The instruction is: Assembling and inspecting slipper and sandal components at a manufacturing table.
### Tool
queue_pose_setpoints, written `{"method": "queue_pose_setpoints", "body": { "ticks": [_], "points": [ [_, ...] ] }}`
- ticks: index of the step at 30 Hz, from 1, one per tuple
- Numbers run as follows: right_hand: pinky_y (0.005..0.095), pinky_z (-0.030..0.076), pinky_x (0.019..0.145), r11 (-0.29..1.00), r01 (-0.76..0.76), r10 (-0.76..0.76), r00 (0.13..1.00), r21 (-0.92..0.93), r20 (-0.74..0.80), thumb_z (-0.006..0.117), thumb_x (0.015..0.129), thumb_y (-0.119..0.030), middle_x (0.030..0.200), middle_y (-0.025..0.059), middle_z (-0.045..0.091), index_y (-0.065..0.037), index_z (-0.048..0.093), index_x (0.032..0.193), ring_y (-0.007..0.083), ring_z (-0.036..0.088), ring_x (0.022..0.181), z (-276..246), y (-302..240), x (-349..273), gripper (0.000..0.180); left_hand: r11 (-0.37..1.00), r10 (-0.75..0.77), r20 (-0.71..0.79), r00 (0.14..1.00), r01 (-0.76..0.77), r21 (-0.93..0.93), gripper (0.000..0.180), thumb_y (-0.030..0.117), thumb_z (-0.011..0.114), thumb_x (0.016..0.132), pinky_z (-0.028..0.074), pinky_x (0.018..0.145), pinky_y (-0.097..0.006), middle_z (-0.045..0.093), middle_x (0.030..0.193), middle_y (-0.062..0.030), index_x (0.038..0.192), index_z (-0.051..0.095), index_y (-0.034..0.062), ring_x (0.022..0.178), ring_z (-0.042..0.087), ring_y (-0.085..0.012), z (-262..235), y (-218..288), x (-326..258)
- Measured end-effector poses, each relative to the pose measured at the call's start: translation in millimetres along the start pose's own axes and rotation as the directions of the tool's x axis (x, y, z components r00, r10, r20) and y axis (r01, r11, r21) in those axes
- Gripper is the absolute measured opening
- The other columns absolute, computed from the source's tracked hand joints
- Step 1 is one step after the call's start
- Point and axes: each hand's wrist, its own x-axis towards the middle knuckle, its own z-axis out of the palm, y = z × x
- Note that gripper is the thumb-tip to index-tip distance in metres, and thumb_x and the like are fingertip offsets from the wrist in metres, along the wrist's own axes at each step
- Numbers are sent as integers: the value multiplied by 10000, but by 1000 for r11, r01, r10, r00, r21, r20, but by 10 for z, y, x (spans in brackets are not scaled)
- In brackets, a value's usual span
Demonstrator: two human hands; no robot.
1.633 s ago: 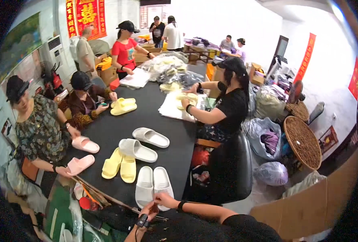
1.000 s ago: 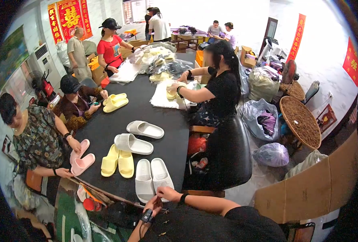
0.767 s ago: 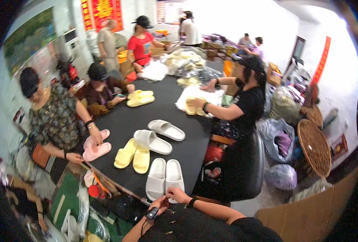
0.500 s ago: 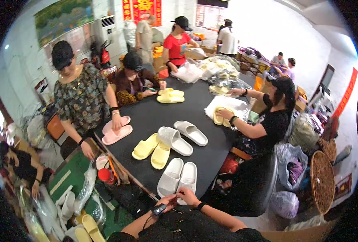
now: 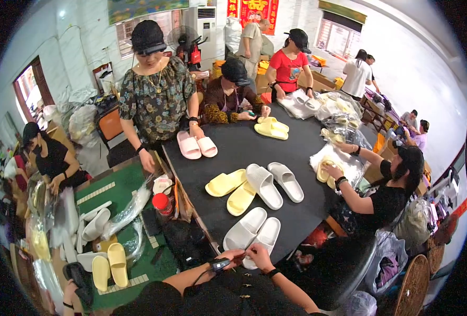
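Observation:
My left hand (image 5: 232,256) and my right hand (image 5: 259,257) are close together at the near edge of the black table, fingers pinched. Whatever is between the fingertips is too small to make out. Just beyond them lies a pair of light grey slippers (image 5: 245,229), with the right hand over the near end of the right slipper. Farther up the table are a pale yellow pair of slippers (image 5: 226,183) and another grey pair of slippers (image 5: 264,185), partly overlapping. A dark device (image 5: 221,264) is strapped at my left wrist.
A co-worker at the left touches pink slippers (image 5: 189,145). Another, at the right, handles yellow slippers (image 5: 326,171) over plastic bags. A green table (image 5: 154,262) holds slippers, clear bags and a red-lidded jar (image 5: 162,204). A dark chair (image 5: 344,263) stands at my right.
The view has turned left, so the scene sits farther right. My hands stay pinched together beside the light grey slippers. The co-worker at the left has raised the near hand from the clear bag.

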Motion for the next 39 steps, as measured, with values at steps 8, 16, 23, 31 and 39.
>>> {"method": "queue_pose_setpoints", "body": {
  "ticks": [8,16,23,31,39],
  "points": [
    [259,472,584,1000,-23,23,1000,-1,4,623,831,-103,711,60,621,3,579,840,110,583,642,-42,9,5,115,877,442,11,897,-435,203,211,282,506,932,333,393,-213,529,686,19,892,558,81,485,462,-86,-175,-351,320],
    [247,458,572,1000,28,-28,999,-2,-16,606,848,-92,709,49,624,4,576,817,96,573,639,-33,-56,-14,105,645,576,299,761,-648,406,233,284,488,938,377,399,-211,558,681,-4,943,568,65,489,493,-89,-280,-351,372],
    [242,465,593,1000,27,-27,999,0,43,604,843,-84,740,52,634,11,585,872,107,585,653,-132,-23,-1,101,963,222,-24,975,-215,163,173,238,543,912,462,679,-219,621,825,0,920,591,72,725,575,-91,-150,31,82],
    [321,455,827,826,423,-450,893,-372,15,658,702,46,1189,116,513,-43,536,1159,240,500,1094,-193,-444,55,481,645,-52,255,965,-163,747,164,195,523,866,473,570,-245,625,786,-47,871,578,41,692,602,-137,124,660,-12],
    [311,400,910,962,118,-176,958,247,227,549,848,0,1294,122,485,-5,574,896,206,478,1134,-367,-523,-37,54,389,-187,338,923,-246,888,234,224,449,890,477,561,-271,637,731,-86,836,521,8,656,610,-149,674,1179,-315]
  ]
}}
